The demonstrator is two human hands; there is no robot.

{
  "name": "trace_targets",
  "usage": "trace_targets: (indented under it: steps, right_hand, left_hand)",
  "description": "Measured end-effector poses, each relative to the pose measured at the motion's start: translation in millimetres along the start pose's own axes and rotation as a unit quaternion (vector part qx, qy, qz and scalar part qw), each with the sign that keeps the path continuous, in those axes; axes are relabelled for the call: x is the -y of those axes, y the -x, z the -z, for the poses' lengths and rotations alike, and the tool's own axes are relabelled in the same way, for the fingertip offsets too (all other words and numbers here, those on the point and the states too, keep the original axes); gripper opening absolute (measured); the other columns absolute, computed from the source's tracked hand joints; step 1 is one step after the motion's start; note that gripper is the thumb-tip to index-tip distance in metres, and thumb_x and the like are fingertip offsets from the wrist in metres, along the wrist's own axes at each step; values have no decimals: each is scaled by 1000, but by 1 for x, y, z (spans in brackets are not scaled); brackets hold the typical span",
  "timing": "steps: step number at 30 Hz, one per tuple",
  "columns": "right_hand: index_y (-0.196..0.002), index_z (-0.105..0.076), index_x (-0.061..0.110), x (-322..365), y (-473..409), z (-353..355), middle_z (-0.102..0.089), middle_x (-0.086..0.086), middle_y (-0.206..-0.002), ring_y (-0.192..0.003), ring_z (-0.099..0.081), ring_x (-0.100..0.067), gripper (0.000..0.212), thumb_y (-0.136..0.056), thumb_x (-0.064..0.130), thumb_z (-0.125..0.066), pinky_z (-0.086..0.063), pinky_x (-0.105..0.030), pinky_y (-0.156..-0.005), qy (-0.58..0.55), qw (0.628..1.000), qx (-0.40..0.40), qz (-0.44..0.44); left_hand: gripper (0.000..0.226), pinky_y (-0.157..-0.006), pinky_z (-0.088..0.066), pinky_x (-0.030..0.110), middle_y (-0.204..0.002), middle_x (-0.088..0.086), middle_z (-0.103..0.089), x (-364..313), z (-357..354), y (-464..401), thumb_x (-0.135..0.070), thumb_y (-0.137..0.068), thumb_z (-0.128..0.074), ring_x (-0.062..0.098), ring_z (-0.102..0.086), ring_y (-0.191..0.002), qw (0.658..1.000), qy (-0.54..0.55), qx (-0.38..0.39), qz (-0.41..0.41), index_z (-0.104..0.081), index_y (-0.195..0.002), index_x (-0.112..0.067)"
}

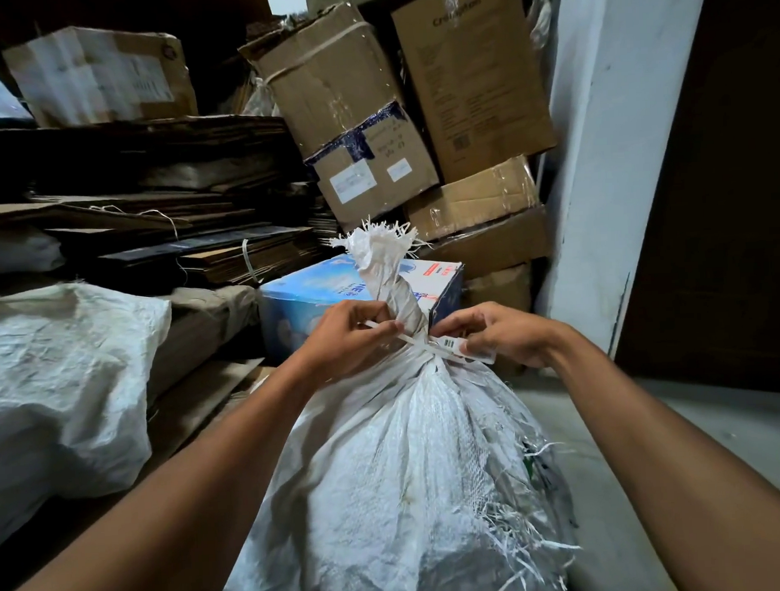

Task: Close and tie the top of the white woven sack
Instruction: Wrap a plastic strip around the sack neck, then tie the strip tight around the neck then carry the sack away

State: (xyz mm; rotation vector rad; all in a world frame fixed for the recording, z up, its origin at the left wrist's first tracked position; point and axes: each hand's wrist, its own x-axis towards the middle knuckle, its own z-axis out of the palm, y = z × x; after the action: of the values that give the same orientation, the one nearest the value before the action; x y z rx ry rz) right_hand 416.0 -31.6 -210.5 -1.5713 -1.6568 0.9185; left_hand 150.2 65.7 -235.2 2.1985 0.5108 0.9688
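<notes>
The setting is a cluttered storage room with a grey floor (706,420) and a white-painted pillar (606,160) at right, beside a dark door (724,218). Taped cardboard boxes (349,114) are stacked against the back, flattened cardboard (152,203) is piled at left, and a blue printed box (316,294) sits behind the work area. A second white sack (57,381) lies at far left.

The white woven sack (409,473) stands upright at centre, filled, with frayed strands along its right side. Its top is gathered and twisted into a neck (392,286) rising between both hands, ending in a frayed tuft. A white plastic tie (426,345) wraps the base of the neck.

The left hand (345,337) is just left of the neck, thumb and forefinger pinching one end of the tie. The right hand (497,335) is just right, fingers curled, pinching the other end with its labelled tag. Both forearms extend forward, flanking the sack.
</notes>
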Motion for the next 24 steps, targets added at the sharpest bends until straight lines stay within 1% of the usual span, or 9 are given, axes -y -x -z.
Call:
trace_targets:
  steps: [3, 7, 10, 12, 14, 18, 21, 23, 24]
  right_hand:
    - [-130, -75, 17, -2, 0, 0, -71, 3, -137, -119, -62, -8, 53, -97, -18, -53, -48, -19, -92, -1, 1000, -6, 1]
    - [-132, -73, 14, 0, 3, -2, -69, -1, -140, -127, -66, -21, 55, -96, -21, -50, -57, -22, -93, -12, 1000, -8, -1]
    - [-132, -72, 9, 0, 5, -4, -67, -8, -140, -113, -76, -25, 56, -96, -24, -47, -60, -25, -89, -46, 999, -2, -11]
    - [-132, -72, 11, -3, 3, -4, -66, -10, -141, -110, -77, -26, 56, -96, -24, -47, -59, -34, -100, -46, 999, 0, -12]
    - [-133, -72, 12, -5, 2, -4, -65, -10, -143, -110, -77, -27, 55, -96, -23, -48, -52, -41, -112, -37, 999, -1, -12]
    - [-131, -73, 13, -6, 1, -3, -65, -11, -143, -111, -77, -28, 55, -96, -22, -50, -52, -38, -110, -50, 999, 2, -12]
    - [-131, -73, 12, -4, 2, -4, -66, -12, -141, -111, -76, -27, 55, -95, -23, -49, -52, -38, -110, -54, 998, 0, -13]
    - [-133, -72, 11, -3, 3, -4, -66, -10, -140, -112, -76, -27, 56, -95, -23, -49, -53, -39, -111, -54, 998, -1, -12]
    - [-133, -72, 11, -2, 4, -5, -67, -10, -139, -111, -76, -26, 57, -94, -23, -49, -56, -36, -107, -54, 998, -2, -13]
  left_hand:
    - [34, -65, -36, 28, -68, -5, -58, -3, 2, 3, -29, -100, -72, 9, -48, -62, 1000, 18, -10, -10, -62, -71, -16]
    - [38, -63, -35, 28, -65, -1, -51, -3, 2, 4, -16, -103, -69, 10, -42, -60, 998, 60, -21, -11, -55, -70, -5]
    - [37, -58, -33, 19, -61, -8, -49, -3, 3, 3, -11, -103, -67, 3, -39, -55, 997, 73, -36, -6, -54, -68, -10]
    - [37, -54, -32, 18, -58, -10, -49, -2, 3, 3, -12, -104, -68, 2, -37, -51, 995, 89, -46, 5, -56, -68, -13]
    - [41, -52, -30, 20, -58, -9, -49, 0, 3, 3, -16, -103, -68, 4, -36, -50, 993, 108, -55, 15, -55, -65, -20]
    - [43, -52, -29, 22, -59, -5, -47, 1, 3, 2, -21, -101, -70, 4, -35, -51, 991, 107, -75, 19, -52, -61, -22]
    - [43, -52, -32, 17, -61, -2, -50, 0, 2, 1, -18, -102, -69, 3, -38, -51, 990, 114, -84, 18, -54, -61, -23]
    - [44, -53, -33, 16, -62, -4, -52, -2, 1, 0, -17, -103, -69, 3, -40, -53, 989, 115, -89, 20, -55, -61, -24]
    - [44, -54, -33, 16, -62, -6, -53, -3, 1, 0, -16, -103, -69, 3, -40, -54, 989, 117, -92, 20, -57, -61, -25]
